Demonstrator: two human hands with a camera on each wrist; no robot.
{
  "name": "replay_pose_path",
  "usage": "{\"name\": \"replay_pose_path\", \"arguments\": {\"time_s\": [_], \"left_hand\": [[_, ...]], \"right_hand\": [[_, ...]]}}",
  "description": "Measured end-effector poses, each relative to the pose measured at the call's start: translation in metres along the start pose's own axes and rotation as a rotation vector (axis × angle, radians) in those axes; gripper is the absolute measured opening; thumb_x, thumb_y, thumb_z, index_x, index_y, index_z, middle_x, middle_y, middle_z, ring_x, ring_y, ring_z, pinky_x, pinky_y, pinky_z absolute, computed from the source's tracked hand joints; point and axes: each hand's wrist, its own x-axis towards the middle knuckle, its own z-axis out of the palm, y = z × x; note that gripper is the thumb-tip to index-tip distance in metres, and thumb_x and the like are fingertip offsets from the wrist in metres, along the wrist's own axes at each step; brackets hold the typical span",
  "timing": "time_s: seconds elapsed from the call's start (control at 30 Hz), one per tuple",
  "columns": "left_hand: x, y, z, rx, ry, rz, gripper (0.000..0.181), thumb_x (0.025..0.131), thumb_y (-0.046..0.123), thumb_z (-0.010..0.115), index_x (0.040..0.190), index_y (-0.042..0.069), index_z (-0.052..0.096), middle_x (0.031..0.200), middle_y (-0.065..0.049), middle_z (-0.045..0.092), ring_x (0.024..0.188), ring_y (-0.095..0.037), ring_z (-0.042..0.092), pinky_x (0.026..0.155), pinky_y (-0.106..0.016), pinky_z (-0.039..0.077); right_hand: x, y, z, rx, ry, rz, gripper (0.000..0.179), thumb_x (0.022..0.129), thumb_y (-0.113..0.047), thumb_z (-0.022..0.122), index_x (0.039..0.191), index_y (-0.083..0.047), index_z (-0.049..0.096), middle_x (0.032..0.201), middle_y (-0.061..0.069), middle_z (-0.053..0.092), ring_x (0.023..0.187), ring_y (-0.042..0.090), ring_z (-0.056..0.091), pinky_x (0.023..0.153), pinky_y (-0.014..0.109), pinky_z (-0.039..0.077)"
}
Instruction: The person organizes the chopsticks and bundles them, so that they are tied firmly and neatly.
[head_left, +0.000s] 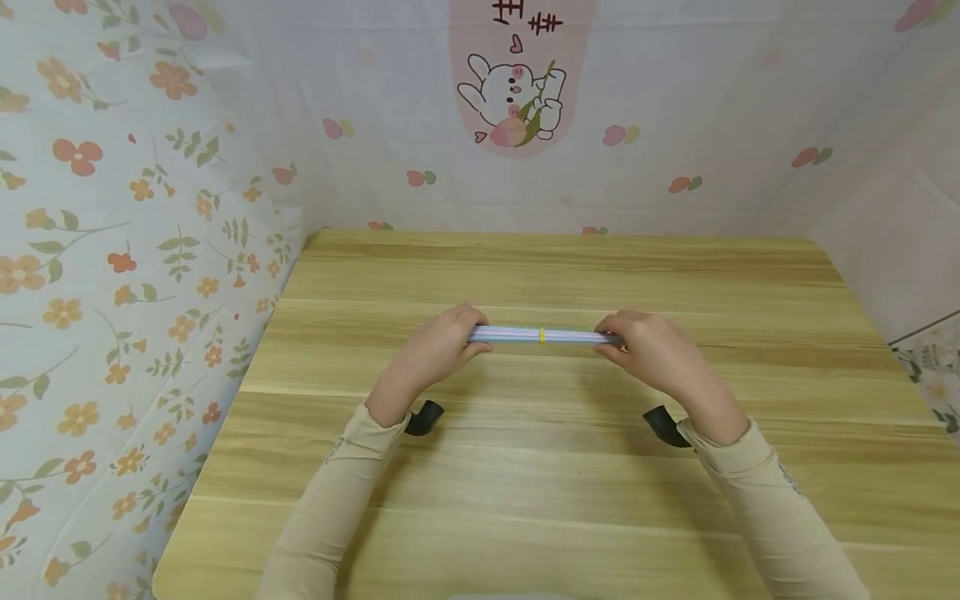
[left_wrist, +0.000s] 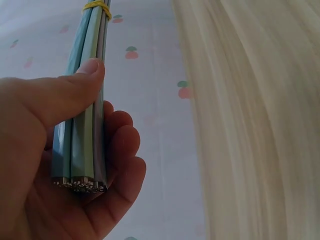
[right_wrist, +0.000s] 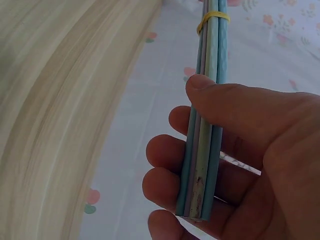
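Observation:
A bundle of slim pastel pencil-like sticks [head_left: 510,334], in blue, green and lilac, is held level above the wooden table. A yellow rubber band [head_left: 542,336] wraps its middle. My left hand [head_left: 447,337] grips the left end, thumb [left_wrist: 87,75] laid along the sticks and fingers curled behind. My right hand [head_left: 655,350] holds the right end the same way, its thumb [right_wrist: 202,87] on top. In the left wrist view, the stick ends [left_wrist: 80,186] look dark and speckled. The right wrist view shows scuffed paint near the other end of the green stick [right_wrist: 197,192].
The wooden table [head_left: 525,467] spans the area beneath both hands. Behind it hangs a white curtain [head_left: 375,100] with a rabbit print, and a floral cloth [head_left: 150,292] covers the left side. Dark wrist-worn pieces [head_left: 426,418] show under each wrist. A pale edge [head_left: 517,596] appears at the bottom.

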Motion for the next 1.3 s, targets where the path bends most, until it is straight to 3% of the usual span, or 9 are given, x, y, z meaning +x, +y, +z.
{"name": "replay_pose_path", "arguments": {"time_s": [0.37,0.63,0.77,1.3], "left_hand": [[0.000,-0.016,0.020,-0.017,-0.016,0.014,0.029,0.089,0.018,0.066,0.110,-0.001,0.061,0.102,-0.010,0.063,0.085,-0.018,0.058,0.077,-0.031,0.050],[0.001,-0.025,0.030,0.069,0.030,0.011,0.031,0.079,0.021,0.076,0.105,0.004,0.069,0.102,-0.006,0.069,0.095,-0.023,0.060,0.087,-0.034,0.048],[0.001,-0.030,0.036,0.087,0.036,0.013,0.033,0.077,0.023,0.078,0.104,0.006,0.071,0.101,-0.005,0.070,0.091,-0.022,0.057,0.083,-0.033,0.048],[0.001,-0.034,0.051,0.140,-0.048,-0.067,0.034,0.078,0.027,0.077,0.106,0.009,0.071,0.103,-0.005,0.067,0.096,-0.024,0.060,0.084,-0.034,0.051]], "right_hand": [[0.000,0.011,0.018,0.070,-0.063,0.028,0.019,0.084,-0.011,0.072,0.100,-0.003,0.069,0.092,0.008,0.069,0.077,0.018,0.063,0.068,0.036,0.052],[0.000,0.018,0.036,0.083,-0.022,-0.001,0.021,0.080,-0.007,0.074,0.099,0.000,0.070,0.089,0.010,0.066,0.079,0.021,0.063,0.069,0.037,0.053],[0.001,0.020,0.047,0.073,0.016,-0.018,0.019,0.077,-0.006,0.077,0.095,-0.001,0.071,0.085,0.009,0.063,0.077,0.020,0.059,0.068,0.035,0.051],[0.001,0.028,0.068,0.078,-0.010,0.026,0.020,0.077,-0.011,0.078,0.096,-0.005,0.073,0.085,0.007,0.061,0.074,0.018,0.053,0.065,0.033,0.047]]}}
